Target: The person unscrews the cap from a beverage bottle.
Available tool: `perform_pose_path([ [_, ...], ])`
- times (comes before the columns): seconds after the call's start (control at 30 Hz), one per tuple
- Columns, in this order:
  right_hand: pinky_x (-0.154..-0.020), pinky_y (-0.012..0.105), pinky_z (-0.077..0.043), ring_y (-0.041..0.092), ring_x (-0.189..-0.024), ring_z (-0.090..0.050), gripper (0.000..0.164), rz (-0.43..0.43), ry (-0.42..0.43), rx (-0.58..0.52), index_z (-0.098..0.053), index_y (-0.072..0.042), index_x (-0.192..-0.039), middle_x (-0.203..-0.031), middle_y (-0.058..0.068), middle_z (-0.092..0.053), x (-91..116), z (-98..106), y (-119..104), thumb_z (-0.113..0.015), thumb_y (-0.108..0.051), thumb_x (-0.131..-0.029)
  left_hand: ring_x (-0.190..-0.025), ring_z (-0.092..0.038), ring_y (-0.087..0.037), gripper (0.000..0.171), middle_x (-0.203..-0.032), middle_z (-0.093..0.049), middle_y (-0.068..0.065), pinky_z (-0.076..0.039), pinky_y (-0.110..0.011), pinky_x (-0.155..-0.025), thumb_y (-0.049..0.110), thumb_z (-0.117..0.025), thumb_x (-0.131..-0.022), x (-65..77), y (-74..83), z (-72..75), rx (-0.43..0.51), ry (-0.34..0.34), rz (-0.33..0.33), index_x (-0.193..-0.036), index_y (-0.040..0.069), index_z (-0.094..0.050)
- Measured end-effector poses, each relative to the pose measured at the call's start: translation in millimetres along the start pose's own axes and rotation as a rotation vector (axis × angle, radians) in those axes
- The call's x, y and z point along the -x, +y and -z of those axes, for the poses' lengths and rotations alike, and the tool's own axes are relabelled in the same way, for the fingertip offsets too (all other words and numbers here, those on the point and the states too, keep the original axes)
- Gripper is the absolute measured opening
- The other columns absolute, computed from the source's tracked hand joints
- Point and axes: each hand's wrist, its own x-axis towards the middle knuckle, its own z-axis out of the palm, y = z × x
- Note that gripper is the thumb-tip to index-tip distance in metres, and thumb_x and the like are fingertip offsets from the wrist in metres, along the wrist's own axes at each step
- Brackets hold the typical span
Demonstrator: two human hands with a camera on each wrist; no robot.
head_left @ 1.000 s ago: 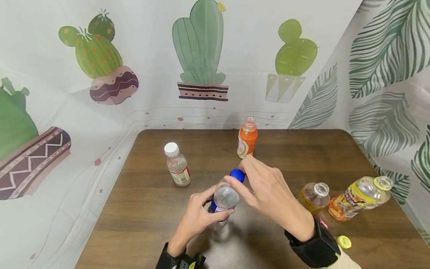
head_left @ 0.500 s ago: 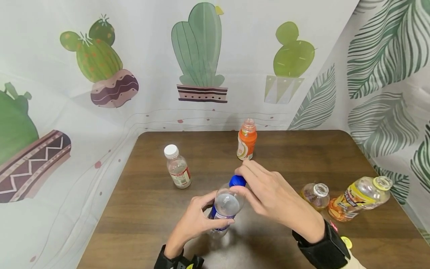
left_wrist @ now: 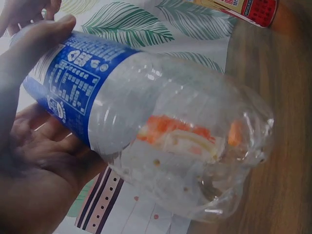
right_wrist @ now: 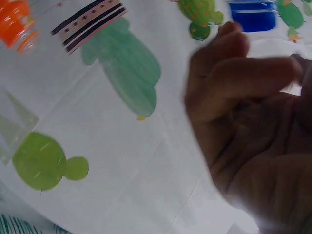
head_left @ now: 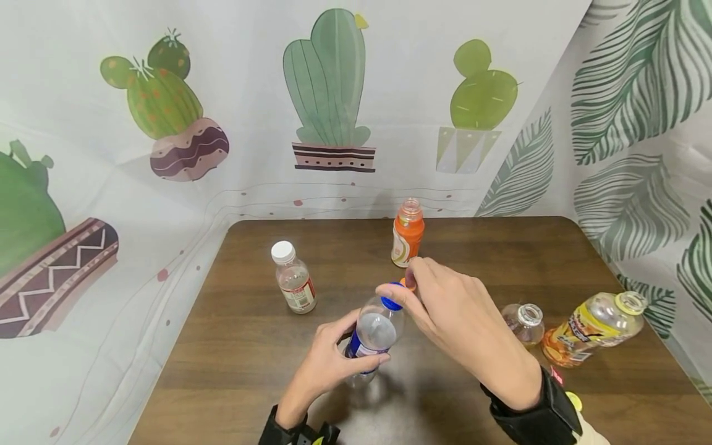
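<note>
My left hand (head_left: 328, 361) grips a clear plastic bottle (head_left: 377, 332) around its blue label, thumb on the near side. The bottle leans away from me, its neck toward the back right. A blue cap (head_left: 392, 303) sits on its mouth. Over the cap is my right hand (head_left: 458, 318), the thumb overlapping it in the head view and the bent fingers spread off to its right. In the right wrist view the blue cap (right_wrist: 252, 17) shows just beyond the fingertips. A small orange cap (head_left: 407, 283) shows between thumb and fingers, behind the bottle.
An uncapped orange-labelled bottle (head_left: 408, 238) stands at the back. A white-capped bottle (head_left: 296, 287) is at left. Two uncapped bottles, one small (head_left: 523, 324) and one yellow-labelled (head_left: 592, 327), stand at right, near a yellow cap (head_left: 575, 401). The wooden table (head_left: 233, 364) meets a cactus-print cloth.
The right fingers have moved apart from the blue cap, showing the orange cap behind. The left hand keeps its hold on the bottle. The head view has shifted slightly.
</note>
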Motion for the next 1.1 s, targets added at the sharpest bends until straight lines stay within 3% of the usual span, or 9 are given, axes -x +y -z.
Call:
perform_pose_path([
  [0.1, -0.045, 0.023, -0.03, 0.006, -0.048, -0.035, 0.043, -0.076, -0.033, 0.022, -0.048, -0.019, -0.073, -0.059, -0.011, -0.04, -2, -1, -5, -0.061, -0.055, -0.093, -0.095, -0.067, -0.008, 0.059, -0.109, -0.071, 0.011, -0.057, -0.029, -0.082, 0.036, -0.086, -0.076, -0.3, 0.7, -0.9, -0.053, 0.036, -0.004, -0.129, 0.034, -0.06],
  [0.27, -0.043, 0.024, -0.028, 0.009, -0.047, -0.033, 0.047, -0.091, -0.043, 0.066, -0.046, -0.015, -0.071, -0.057, -0.007, -0.037, -3, -8, -7, -0.067, -0.053, -0.089, -0.095, -0.067, -0.007, 0.062, -0.111, -0.07, 0.013, -0.056, -0.029, -0.082, 0.041, -0.086, -0.075, 0.3, 1.5, 0.0, -0.096, 0.062, 0.006, -0.13, 0.037, -0.059],
  [0.6, -0.044, 0.025, -0.028, 0.011, -0.05, -0.034, 0.043, -0.062, -0.038, 0.082, -0.045, -0.014, -0.073, -0.06, -0.005, -0.036, -5, -13, -7, -0.067, -0.046, -0.091, -0.097, -0.067, -0.007, 0.063, -0.113, -0.07, 0.011, -0.057, -0.029, -0.083, 0.043, -0.086, -0.074, 1.3, -0.6, 2.1, -0.121, 0.08, 0.003, -0.131, 0.034, -0.059],
  [1.1, -0.044, 0.022, -0.03, 0.011, -0.057, -0.04, 0.037, 0.093, 0.026, 0.087, -0.049, -0.012, -0.081, -0.066, -0.004, -0.042, -9, -12, -6, -0.068, -0.042, -0.092, -0.095, -0.067, -0.007, 0.064, -0.11, -0.07, 0.013, -0.057, -0.029, -0.081, 0.039, -0.087, -0.074, 1.4, 4.1, 5.9, -0.08, 0.082, 0.035, -0.131, 0.038, -0.058],
])
